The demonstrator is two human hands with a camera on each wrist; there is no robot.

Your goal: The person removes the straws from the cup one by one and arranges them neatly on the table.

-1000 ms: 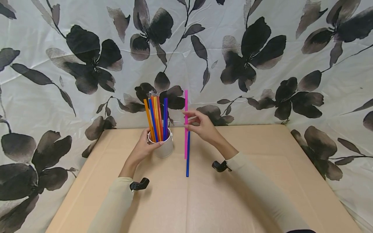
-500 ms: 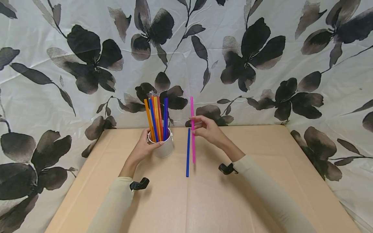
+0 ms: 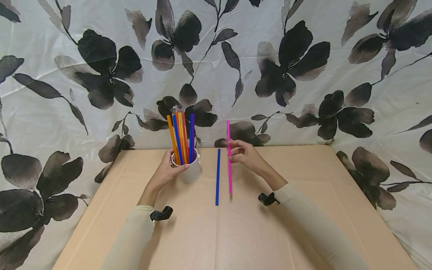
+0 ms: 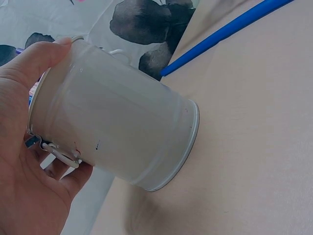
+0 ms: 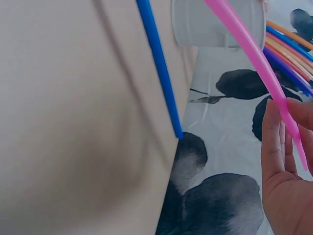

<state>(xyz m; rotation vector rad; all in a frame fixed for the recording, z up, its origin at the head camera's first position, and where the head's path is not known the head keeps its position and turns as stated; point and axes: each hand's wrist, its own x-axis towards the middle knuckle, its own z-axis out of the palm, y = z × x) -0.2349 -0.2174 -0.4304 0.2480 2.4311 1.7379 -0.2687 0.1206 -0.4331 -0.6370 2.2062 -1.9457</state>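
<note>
The left hand (image 3: 168, 168) grips a white metal bucket (image 3: 191, 173) by its rim; in the left wrist view the thumb of the hand (image 4: 34, 122) lies over the rim of the bucket (image 4: 117, 112). Orange, blue, yellow and red straws (image 3: 182, 137) stand in it. The right hand (image 3: 248, 156) pinches a pink straw (image 3: 230, 176), held lengthwise just right of a blue straw (image 3: 218, 178) on the table. In the right wrist view, thumb and fingertips of the hand (image 5: 288, 161) meet on the pink straw (image 5: 254, 56), apart from the blue straw (image 5: 160, 63).
A light brown table (image 3: 189, 232) spreads beneath both arms. Behind its far edge hangs a white cloth (image 3: 222, 86) with dark flowers, which also shows at both sides.
The right hand has moved right and somewhat nearer with the pink straw, from beside the blue straw to a small gap away. The left hand and the bucket have stayed still.
</note>
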